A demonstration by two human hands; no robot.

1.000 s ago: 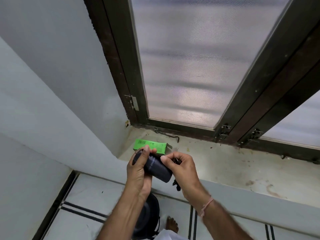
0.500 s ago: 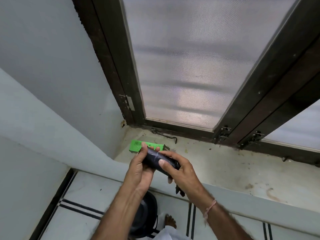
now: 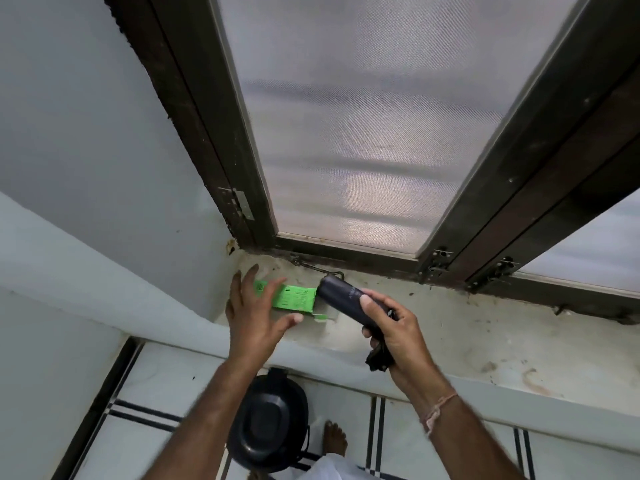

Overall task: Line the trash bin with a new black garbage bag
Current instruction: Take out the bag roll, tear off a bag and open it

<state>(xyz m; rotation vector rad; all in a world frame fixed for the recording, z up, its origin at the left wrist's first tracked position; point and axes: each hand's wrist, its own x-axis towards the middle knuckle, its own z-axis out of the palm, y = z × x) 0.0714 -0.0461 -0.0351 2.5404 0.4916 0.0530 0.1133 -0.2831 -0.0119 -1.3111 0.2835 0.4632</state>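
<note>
My right hand [image 3: 394, 327] grips a roll of black garbage bags [image 3: 341, 297], held slanted above the window sill, with a loose black end hanging below my palm. My left hand [image 3: 254, 306] is spread, fingers apart, hovering over a green box [image 3: 294, 297] that lies on the sill [image 3: 450, 334]; it holds nothing. Down on the floor, between my forearms, stands the black trash bin [image 3: 268, 420] with its lid on.
A frosted window in a dark wooden frame [image 3: 221, 133] rises behind the sill, with a metal latch hook [image 3: 311, 266] at its base. A grey wall is at left. The floor is white tile with black stripes. My bare foot [image 3: 334, 441] is beside the bin.
My left hand has let go of the roll and moved left over the green box. My right hand has carried the roll right and up, now holding it alone.
</note>
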